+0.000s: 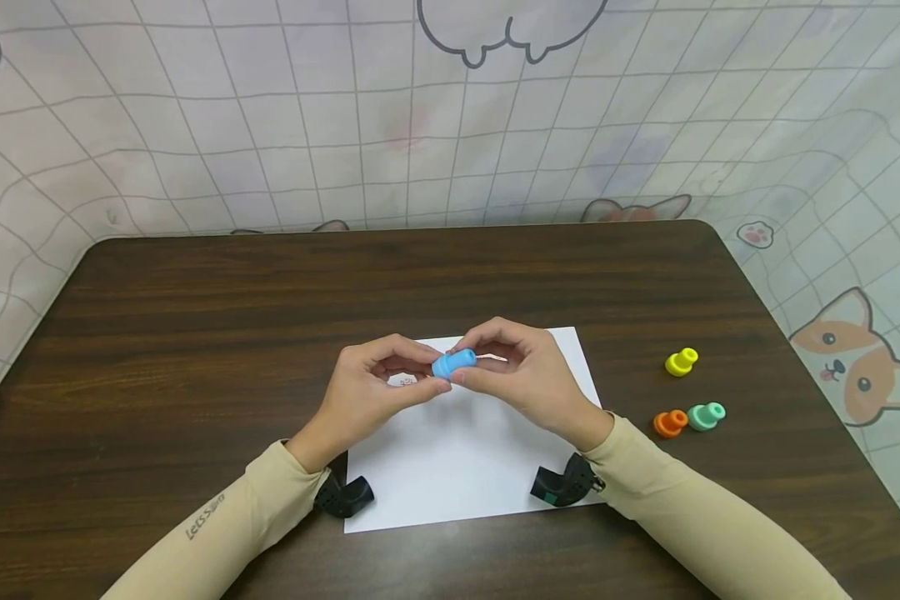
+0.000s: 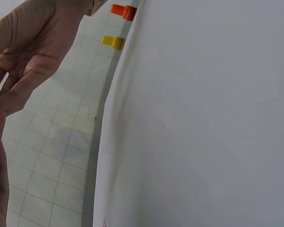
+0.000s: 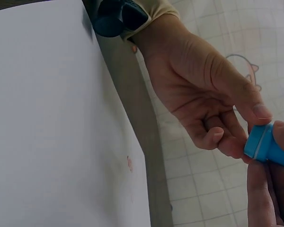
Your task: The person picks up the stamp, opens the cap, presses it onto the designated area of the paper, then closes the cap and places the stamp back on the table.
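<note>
Over the paper, both hands hold a small blue stamp (image 1: 453, 363) with a wide base and a narrower knob. My left hand (image 1: 371, 379) pinches the wide base between thumb and fingers. The knob end is pinched by my right hand (image 1: 525, 371). In the right wrist view a thin pale seam rings the blue stamp (image 3: 262, 144), between the left hand (image 3: 199, 90) and the right fingers (image 3: 260, 194). The left wrist view shows only a sliver of it at the edge, beside the right hand (image 2: 42, 42).
A white sheet of paper (image 1: 450, 475) lies under the hands, with a small red print (image 3: 129, 164) near its far edge. Right of it on the dark wooden table (image 1: 195, 333) stand a yellow stamp (image 1: 681, 362), an orange stamp (image 1: 671, 423) and a mint-green stamp (image 1: 707, 416).
</note>
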### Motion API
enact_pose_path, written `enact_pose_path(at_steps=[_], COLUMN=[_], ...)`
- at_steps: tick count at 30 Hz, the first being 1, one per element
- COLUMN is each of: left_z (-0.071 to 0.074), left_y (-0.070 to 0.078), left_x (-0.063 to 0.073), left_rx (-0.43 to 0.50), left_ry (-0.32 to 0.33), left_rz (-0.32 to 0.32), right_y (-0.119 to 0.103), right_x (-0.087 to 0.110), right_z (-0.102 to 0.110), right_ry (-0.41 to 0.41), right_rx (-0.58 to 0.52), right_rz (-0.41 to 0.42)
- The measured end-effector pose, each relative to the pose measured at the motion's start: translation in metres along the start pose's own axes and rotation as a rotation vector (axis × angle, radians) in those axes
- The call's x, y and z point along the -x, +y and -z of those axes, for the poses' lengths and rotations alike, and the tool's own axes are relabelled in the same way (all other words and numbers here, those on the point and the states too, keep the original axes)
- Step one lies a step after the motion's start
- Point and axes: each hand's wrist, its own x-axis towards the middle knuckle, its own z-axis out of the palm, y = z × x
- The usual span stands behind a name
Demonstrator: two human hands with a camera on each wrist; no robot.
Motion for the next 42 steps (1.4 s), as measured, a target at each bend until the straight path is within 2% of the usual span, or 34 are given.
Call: enact_pose_path(at_steps=[5,15,20,24,27,29,32,36,42], left_z=[0.0,0.0,0.002,0.004,0.006,0.007,0.009,0.012,0.014], left_y=[0.0,0.004,0.006,0.007,0.01,0.014,0.022,0.028,0.023], left_x=[0.0,-0.002,-0.004,-0.008,-0.013,-0.015,-0.017,-0.015,-0.007], left_rx=[0.0,-0.026,-0.069,-0.136,-0.242,-0.329,-0.45,-0.581,-0.849], left_ry=[-0.002,0.0,-0.007,-0.008,-0.002,-0.008,-0.048,-0.118,-0.227], left_rz=[-0.021,-0.011,0.009,-0.005,-0.024,-0.012,0.04,0.146,0.254], right_y=[-0.002,-0.004,-0.007,-0.008,-0.013,-0.018,-0.026,-0.034,-0.04], right_x=[0.001,0.001,0.0,-0.001,-0.001,0.0,0.001,0.006,0.016], right_z=[0.0,0.001,0.002,0.007,0.015,0.022,0.032,0.048,0.074], right_ry=[-0.001,0.01,0.022,0.038,0.065,0.094,0.137,0.173,0.221], right_rx=[0.012,0.022,0.029,0.004,0.007,0.033,0.08,0.122,0.163], right_rz=[-0.013,-0.01,0.01,0.039,0.075,0.095,0.112,0.115,0.128])
